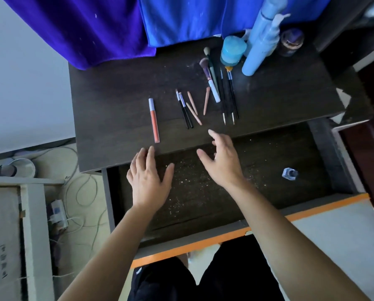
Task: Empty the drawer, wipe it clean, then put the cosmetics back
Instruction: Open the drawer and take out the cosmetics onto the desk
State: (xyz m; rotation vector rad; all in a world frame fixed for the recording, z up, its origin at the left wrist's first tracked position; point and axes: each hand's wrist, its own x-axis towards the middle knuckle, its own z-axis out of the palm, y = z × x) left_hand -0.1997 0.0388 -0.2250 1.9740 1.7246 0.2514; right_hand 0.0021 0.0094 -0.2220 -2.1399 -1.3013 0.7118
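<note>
The dark drawer [325, 148] is pulled out below the dark tabletop [116, 94]. Its floor is speckled with glitter dust, and a small glass bottle [290, 173] lies at its right. My left hand [149, 177] hovers open over the drawer's left part, fingertips at the tabletop's edge. My right hand [222, 159] is open above the drawer's middle and holds nothing. On the tabletop lie an orange lip gloss tube [154, 120], several thin pencils and small brushes [188, 108], larger makeup brushes [212, 81] and black liner brushes [230, 96].
A blue jar [232, 51], tall blue bottles [261, 42] and a dark jar [291, 41] stand at the tabletop's back right. Purple and blue cloths [116, 25] hang behind. Cables and a power strip [57, 211] lie on the floor at left. The drawer front has an orange edge [225, 238].
</note>
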